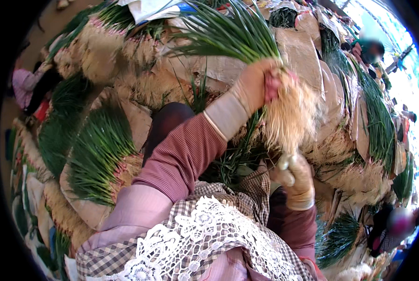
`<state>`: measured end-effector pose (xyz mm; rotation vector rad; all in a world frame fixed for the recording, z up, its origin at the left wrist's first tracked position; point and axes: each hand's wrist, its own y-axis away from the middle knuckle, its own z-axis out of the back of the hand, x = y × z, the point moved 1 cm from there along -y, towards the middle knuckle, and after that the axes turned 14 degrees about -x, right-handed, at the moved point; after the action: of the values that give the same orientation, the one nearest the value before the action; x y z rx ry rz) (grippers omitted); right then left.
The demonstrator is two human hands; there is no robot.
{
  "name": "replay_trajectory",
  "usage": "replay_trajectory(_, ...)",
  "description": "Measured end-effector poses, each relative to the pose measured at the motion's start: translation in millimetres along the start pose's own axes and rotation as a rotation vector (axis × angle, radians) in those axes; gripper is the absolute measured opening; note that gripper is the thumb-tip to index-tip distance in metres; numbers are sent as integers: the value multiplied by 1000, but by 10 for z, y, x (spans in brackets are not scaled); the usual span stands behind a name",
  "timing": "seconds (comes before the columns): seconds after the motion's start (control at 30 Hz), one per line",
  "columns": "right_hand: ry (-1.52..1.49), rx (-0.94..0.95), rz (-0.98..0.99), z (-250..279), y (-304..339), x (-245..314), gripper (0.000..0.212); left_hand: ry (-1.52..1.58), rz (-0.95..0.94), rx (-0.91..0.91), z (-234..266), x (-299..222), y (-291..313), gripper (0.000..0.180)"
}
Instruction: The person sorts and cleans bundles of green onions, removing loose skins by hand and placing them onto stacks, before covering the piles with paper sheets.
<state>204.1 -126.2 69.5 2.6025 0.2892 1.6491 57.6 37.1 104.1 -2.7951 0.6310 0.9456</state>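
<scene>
My left hand, in a pale glove, is wrapped round a bunch of spring onions just above the pinkish bulbs. The long green leaves fan up and to the left, while a thick beard of pale roots hangs down to the right, slightly blurred. Below it is my right hand, also gloved, its fingers curled closed at the tapered lower ends of the roots. Whether anything else is in that hand is hidden.
A heap of spring onions lies on sacking to the left. More bunches lie along the right with roots towards me. Brown sacking spreads beyond my hands. A person is at far left, another at lower right.
</scene>
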Motion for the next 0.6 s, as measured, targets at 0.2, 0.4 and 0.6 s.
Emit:
replay_trajectory(0.2, -203, -129, 331, 640, -908, 386, 19, -205, -474, -103, -15, -926, 794, 21)
replay_trajectory(0.4, 729, 362, 539, -385, -1322, -1531, 26, -487, -666, -392, -53, -1600, 2003, 24)
replay_trajectory(0.6, 1965, 493, 112, 89, -670, -2471, 62, -623, -746, -563, 733, -2403, 3306, 33)
